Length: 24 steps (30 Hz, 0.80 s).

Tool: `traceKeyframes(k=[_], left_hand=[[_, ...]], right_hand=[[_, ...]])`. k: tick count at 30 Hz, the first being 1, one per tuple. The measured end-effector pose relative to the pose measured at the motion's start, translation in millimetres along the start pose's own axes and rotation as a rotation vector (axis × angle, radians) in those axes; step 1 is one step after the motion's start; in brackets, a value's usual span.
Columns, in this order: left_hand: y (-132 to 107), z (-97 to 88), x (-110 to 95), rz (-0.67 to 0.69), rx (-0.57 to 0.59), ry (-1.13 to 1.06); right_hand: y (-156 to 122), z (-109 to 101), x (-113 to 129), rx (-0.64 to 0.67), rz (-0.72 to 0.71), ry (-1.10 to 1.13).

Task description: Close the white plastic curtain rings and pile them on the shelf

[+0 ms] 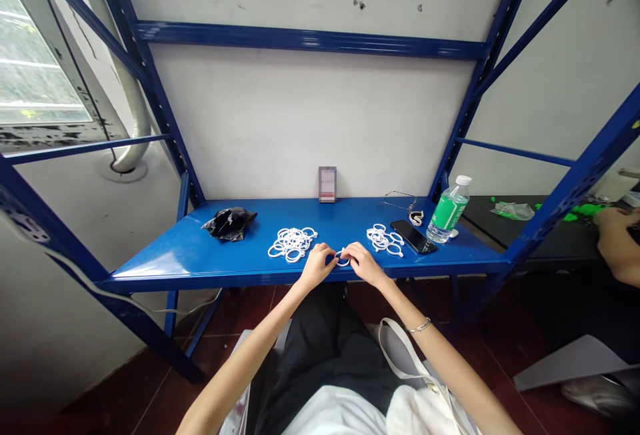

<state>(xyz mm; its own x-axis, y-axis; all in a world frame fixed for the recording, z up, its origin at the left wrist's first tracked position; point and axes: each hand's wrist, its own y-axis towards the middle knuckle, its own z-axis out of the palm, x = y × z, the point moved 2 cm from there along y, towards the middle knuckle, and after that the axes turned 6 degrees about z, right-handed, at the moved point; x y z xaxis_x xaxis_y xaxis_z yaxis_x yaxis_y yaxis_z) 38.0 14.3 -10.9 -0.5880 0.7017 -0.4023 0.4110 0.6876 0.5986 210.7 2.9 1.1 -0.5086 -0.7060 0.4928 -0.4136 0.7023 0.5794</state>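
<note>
Between my two hands, close to the table's front edge, is a white plastic ring. My left hand pinches its left side, fingertips together. On its right side the fingers of my right hand are closed as well. Whether the ring touches the tabletop I cannot tell. Left of my hands lies a larger pile of similar white rings, several overlapping. A smaller group of white rings lies to the right. Small knobs stick out from some of the rings.
On the blue table are a crumpled black plastic bag, a black phone, a water bottle and a small upright screen. Blue frame posts stand at both sides. At right, another person's hand is near green pieces.
</note>
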Motion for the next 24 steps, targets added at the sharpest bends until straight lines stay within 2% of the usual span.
traceKeyframes(k=[4,13,20,24], left_hand=[[1.1,-1.8,2.4,-0.084,-0.003,-0.187],[1.6,-1.8,7.6,-0.191,-0.013,-0.435],[2.1,-4.2,7.4,-0.267,-0.008,-0.64],[2.8,-6.8,7.0,-0.25,0.071,-0.632]], right_hand=[[-0.1,-0.1,3.3,-0.037,-0.021,-0.05],[-1.4,7.4,6.8,-0.073,-0.059,-0.103],[-2.2,8.2,15.8,-0.012,-0.057,-0.057],[-4.2,5.2,16.3,0.033,-0.02,0.0]])
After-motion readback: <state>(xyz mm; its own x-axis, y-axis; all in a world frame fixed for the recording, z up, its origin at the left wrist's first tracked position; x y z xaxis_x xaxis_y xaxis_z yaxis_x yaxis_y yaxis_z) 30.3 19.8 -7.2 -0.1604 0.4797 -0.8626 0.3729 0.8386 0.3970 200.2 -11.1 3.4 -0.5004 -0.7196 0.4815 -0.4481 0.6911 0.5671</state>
